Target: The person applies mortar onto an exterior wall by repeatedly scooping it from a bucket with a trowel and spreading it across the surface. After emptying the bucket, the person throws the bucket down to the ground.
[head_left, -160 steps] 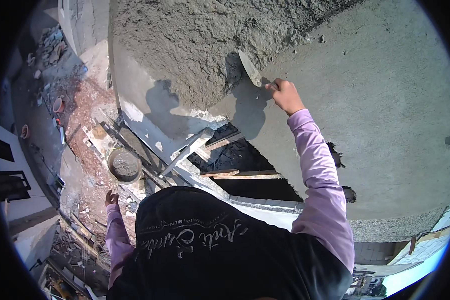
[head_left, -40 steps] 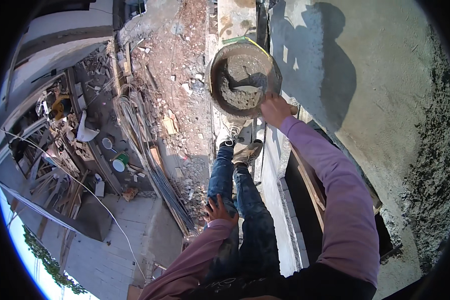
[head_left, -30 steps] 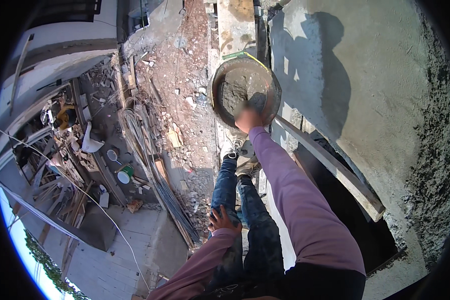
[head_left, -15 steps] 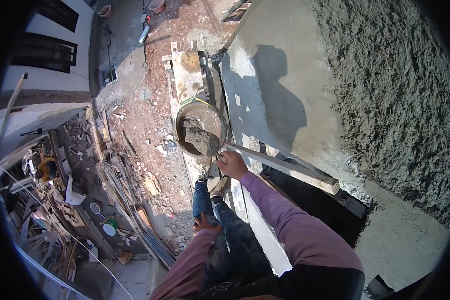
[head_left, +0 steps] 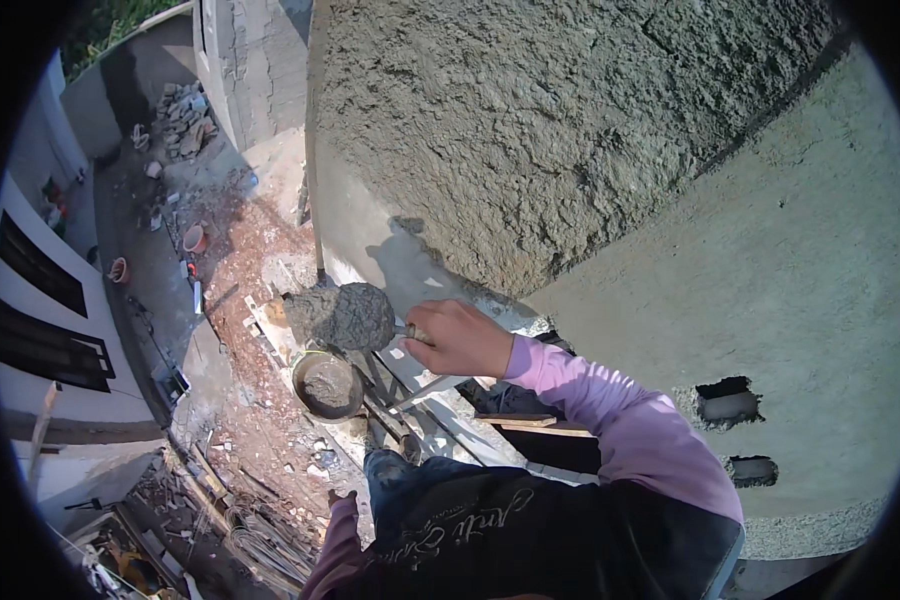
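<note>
The trowel (head_left: 402,331) is in the right hand (head_left: 460,340), its neck and handle emerging from the fingers, which are clamped around the grip. The blade extends to the left of the fingertips and is hidden under a heaped load of grey mortar (head_left: 342,316). It is held clear of the wall.

Just below the load in view stands a round bucket (head_left: 332,409) with more mortar inside. The left hand (head_left: 342,499) hangs low over the rubble-strewn ground (head_left: 260,425), below the bucket in view; its fingers, small in view, appear apart.

Beyond the right hand rises rough, freshly coated plaster (head_left: 540,130); to its right is a smoother grey surface (head_left: 820,220) with two ragged holes (head_left: 727,403). Under the right forearm lies a dark opening (head_left: 570,457), crossed by timber pieces (head_left: 530,421); the forearm blocks sight of its upper edge. Bundled rods (head_left: 255,550) lie at lower left.
</note>
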`<action>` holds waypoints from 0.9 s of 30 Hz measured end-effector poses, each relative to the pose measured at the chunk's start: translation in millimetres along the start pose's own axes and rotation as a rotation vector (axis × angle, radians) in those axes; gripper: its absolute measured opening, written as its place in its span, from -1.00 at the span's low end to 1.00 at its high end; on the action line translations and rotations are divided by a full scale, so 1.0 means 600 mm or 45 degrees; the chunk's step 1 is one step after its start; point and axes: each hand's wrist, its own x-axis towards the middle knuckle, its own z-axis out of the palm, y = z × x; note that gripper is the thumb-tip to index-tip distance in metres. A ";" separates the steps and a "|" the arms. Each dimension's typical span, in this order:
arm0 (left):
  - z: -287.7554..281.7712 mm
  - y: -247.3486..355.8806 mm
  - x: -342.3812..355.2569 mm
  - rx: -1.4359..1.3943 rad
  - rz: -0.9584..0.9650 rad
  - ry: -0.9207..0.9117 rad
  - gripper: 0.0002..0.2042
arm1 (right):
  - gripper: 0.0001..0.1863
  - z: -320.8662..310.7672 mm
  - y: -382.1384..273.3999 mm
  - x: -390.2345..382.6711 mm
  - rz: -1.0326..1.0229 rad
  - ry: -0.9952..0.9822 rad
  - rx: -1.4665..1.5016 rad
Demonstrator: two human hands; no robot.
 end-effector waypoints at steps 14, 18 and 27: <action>-0.267 0.068 -0.055 -0.336 0.045 0.406 -0.49 | -0.76 -0.398 0.014 0.002 0.195 -0.217 1.529; -0.338 -0.054 -0.049 0.454 0.328 0.484 -0.50 | -0.75 -0.440 0.148 -0.042 0.626 0.746 1.110; -0.300 -0.237 -0.167 -0.193 -0.360 0.349 -0.55 | -0.78 -0.172 0.072 -0.320 1.301 0.384 0.603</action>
